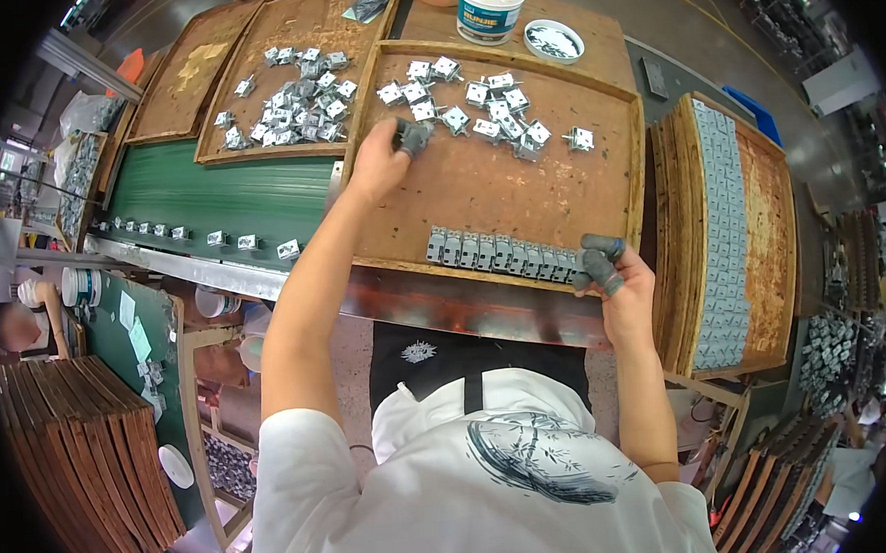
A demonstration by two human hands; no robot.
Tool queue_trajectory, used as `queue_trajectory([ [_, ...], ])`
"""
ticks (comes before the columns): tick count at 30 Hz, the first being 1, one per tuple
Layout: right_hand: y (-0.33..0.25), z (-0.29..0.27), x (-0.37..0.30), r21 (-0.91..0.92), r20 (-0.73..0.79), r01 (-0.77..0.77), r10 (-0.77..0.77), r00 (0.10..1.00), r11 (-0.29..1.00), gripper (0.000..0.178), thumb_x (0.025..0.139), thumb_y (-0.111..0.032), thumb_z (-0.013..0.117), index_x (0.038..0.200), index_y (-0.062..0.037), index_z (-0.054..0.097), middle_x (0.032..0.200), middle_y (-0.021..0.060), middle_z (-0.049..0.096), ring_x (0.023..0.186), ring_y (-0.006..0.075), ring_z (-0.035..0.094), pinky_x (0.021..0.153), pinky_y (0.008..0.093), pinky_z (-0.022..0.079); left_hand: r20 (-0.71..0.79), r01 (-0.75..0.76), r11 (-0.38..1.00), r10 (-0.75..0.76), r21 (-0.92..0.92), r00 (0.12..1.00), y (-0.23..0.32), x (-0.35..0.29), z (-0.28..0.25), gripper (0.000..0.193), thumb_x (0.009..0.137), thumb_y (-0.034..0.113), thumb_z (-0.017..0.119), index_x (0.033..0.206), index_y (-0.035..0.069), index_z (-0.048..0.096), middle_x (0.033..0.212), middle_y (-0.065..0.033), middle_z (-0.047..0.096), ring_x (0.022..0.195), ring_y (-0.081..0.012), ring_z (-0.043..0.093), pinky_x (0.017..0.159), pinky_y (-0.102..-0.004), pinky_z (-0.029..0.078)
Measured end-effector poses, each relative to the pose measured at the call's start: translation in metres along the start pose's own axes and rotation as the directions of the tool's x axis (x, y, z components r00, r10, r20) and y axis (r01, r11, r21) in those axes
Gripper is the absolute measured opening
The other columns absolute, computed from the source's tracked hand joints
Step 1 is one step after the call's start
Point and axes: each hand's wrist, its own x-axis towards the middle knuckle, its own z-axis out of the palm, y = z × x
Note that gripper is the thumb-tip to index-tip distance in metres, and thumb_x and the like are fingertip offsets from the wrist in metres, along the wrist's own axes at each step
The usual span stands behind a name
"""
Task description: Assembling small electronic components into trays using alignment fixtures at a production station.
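My left hand (389,156), with grey covers on its fingertips, is over the left rim of the wooden tray (519,197). Its fingers are drawn together; whatever may be in them is hidden. Just beyond and to the right lie loose small silvery metal parts (499,105), several with thin pins. At the tray's near edge a tight row of these metal parts (502,253) stands side by side. My right hand (619,279), also with grey fingertip covers, is curled at the right end of that row. The fingers hide what they grip there.
On the left, a green conveyor belt (248,192) carries spaced metal parts, with another tray (216,108) of piled parts beyond. A white bucket (489,14) and its lid (554,40) stand at the back. Stacked trays (676,234) with filled rows rise on the right.
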Motion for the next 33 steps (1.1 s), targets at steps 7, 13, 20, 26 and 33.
queue_trajectory([
  [7, -0.012, 0.028, 0.007, 0.014, 0.028, 0.047, -0.047, 0.998, 0.999, 0.039, 0.087, -0.005, 0.072, 0.122, 0.0022, 0.058, 0.104, 0.007, 0.064, 0.092, 0.0154, 0.064, 0.071, 0.0304, 0.054, 0.29, 0.311, 0.064, -0.225, -0.948, 0.93, 0.095, -0.055, -0.025, 0.025, 0.094, 0.011, 0.066, 0.115, 0.001, 0.058, 0.104, -0.006, 0.065, 0.091, -0.0153, 0.066, 0.072, -0.0271, 0.054],
  [13, -0.027, 0.054, -0.006, -0.558, 0.227, 0.259, -0.155, 0.961, 0.788, 0.028, 0.088, -0.013, 0.074, 0.109, -0.0001, 0.061, 0.094, 0.0058, 0.068, 0.073, 0.0171, 0.065, 0.068, 0.0288, 0.052, 0.273, 0.301, 0.121, -0.206, -0.946, 0.94, 0.161, -0.113, -0.041, 0.043, 0.086, 0.002, 0.072, 0.126, -0.001, 0.059, 0.11, -0.0042, 0.065, 0.095, -0.0121, 0.06, 0.078, -0.0246, 0.047],
  [20, -0.027, 0.058, -0.016, -0.664, 0.408, 0.585, -0.43, 0.805, 0.466, 0.026, 0.072, -0.004, 0.075, 0.091, 0.0001, 0.058, 0.085, 0.0135, 0.057, 0.073, 0.0329, 0.061, 0.062, 0.0385, 0.05, 0.328, 0.352, 0.367, -0.129, -0.861, 0.936, 0.186, -0.133, -0.056, 0.037, 0.088, -0.004, 0.067, 0.124, -0.001, 0.061, 0.12, -0.0034, 0.057, 0.109, -0.0132, 0.058, 0.092, -0.0267, 0.049],
  [26, -0.028, 0.046, -0.02, -0.701, 0.465, 0.581, -0.353, 0.812, 0.414, 0.024, 0.067, 0.0, 0.072, 0.087, 0.0008, 0.058, 0.085, 0.0134, 0.056, 0.073, 0.0356, 0.06, 0.062, 0.0411, 0.05, 0.429, 0.446, 0.336, -0.127, -0.83, 0.894, 0.187, -0.138, -0.04, 0.035, 0.089, -0.007, 0.063, 0.124, -0.002, 0.06, 0.116, -0.0036, 0.055, 0.107, -0.0139, 0.057, 0.089, -0.0264, 0.049],
  [33, 0.011, 0.053, -0.009, -0.764, 0.442, 0.602, -0.493, 0.749, 0.231, 0.021, 0.067, 0.003, 0.069, 0.085, 0.0007, 0.059, 0.086, 0.0155, 0.058, 0.077, 0.0373, 0.061, 0.065, 0.0434, 0.051, 0.307, 0.309, 0.547, -0.098, -0.778, 0.947, 0.19, -0.139, -0.011, 0.042, 0.087, -0.01, 0.059, 0.128, 0.0, 0.055, 0.113, -0.0065, 0.05, 0.098, -0.015, 0.056, 0.083, -0.0269, 0.05],
])
